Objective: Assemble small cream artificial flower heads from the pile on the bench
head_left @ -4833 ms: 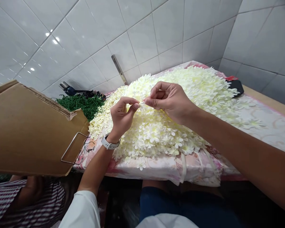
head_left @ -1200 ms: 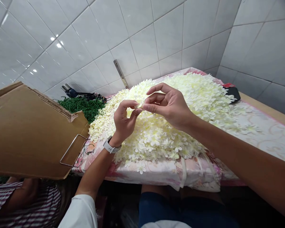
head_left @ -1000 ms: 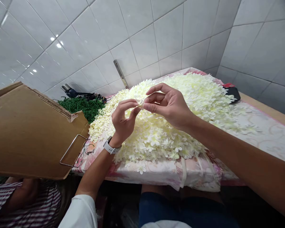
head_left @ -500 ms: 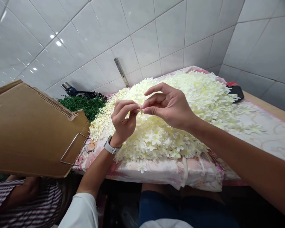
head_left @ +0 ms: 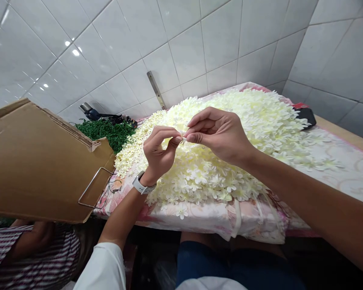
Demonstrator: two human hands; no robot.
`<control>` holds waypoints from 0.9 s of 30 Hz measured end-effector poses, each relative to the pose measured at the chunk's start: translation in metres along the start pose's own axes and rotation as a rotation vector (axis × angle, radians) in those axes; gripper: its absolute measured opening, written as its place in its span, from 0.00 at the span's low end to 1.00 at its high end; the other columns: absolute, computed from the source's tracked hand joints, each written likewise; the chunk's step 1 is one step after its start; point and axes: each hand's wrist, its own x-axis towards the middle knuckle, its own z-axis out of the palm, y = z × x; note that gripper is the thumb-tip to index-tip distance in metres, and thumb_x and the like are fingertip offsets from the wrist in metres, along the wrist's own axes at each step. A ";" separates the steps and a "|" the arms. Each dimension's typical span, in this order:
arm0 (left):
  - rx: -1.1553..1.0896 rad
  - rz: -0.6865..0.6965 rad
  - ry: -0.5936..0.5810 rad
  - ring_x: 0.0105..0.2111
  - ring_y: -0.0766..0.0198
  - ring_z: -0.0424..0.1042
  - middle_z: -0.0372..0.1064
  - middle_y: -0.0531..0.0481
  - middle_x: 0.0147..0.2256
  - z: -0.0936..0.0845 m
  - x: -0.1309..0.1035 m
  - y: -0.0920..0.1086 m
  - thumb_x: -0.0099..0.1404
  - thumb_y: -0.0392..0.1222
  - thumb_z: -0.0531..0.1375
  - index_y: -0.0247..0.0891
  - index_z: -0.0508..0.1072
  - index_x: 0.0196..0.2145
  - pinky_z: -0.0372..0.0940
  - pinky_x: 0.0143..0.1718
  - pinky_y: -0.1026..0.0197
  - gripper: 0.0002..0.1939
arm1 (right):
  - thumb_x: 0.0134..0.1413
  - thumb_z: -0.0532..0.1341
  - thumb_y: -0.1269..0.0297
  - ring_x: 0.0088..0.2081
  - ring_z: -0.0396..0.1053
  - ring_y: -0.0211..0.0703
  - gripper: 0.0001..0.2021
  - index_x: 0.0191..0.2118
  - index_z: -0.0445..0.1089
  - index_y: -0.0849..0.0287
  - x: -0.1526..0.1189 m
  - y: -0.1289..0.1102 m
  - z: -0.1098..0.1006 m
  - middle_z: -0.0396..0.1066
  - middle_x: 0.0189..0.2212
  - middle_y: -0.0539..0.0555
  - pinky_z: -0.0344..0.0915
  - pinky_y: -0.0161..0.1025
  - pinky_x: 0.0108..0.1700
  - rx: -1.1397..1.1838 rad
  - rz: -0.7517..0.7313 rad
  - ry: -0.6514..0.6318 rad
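My left hand and my right hand meet fingertip to fingertip above a large heap of white artificial flowers. Between them is a small pale flower piece, mostly hidden by the pinching thumbs and forefingers. Both hands are closed on it, the right one with its other fingers curled in a loose row. Smaller cream artificial flowers lie left of the large heap, beyond my watch-wearing left wrist.
A cardboard box with a bent metal wire stands at the left. Behind it lie green artificial stems. A metal strip leans on the tiled wall. A black object lies far right. Another person's striped clothing shows lower left.
The right hand's forefinger and other fingers have curled closer together. The fingertips of both hands have shifted slightly around the small flower piece, and the view has moved a little.
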 end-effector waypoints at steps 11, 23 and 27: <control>-0.016 0.010 -0.023 0.36 0.66 0.74 0.75 0.51 0.35 -0.001 0.000 -0.001 0.66 0.32 0.66 0.39 0.77 0.38 0.69 0.38 0.61 0.04 | 0.32 0.81 0.52 0.31 0.78 0.42 0.23 0.33 0.76 0.58 0.001 -0.002 -0.001 0.79 0.28 0.51 0.80 0.41 0.37 -0.048 0.015 -0.007; 0.062 -0.051 -0.020 0.40 0.64 0.76 0.76 0.49 0.38 0.006 -0.001 0.002 0.67 0.40 0.67 0.40 0.76 0.40 0.71 0.42 0.59 0.06 | 0.51 0.75 0.61 0.33 0.72 0.41 0.10 0.33 0.74 0.54 -0.002 -0.004 0.005 0.75 0.30 0.49 0.75 0.43 0.37 -0.269 -0.108 0.080; 0.033 -0.097 0.025 0.39 0.65 0.75 0.75 0.50 0.36 0.004 0.003 0.002 0.69 0.38 0.64 0.40 0.76 0.38 0.70 0.41 0.59 0.01 | 0.49 0.76 0.60 0.33 0.71 0.41 0.12 0.32 0.71 0.53 -0.001 -0.005 0.003 0.73 0.29 0.48 0.74 0.43 0.37 -0.293 -0.122 0.100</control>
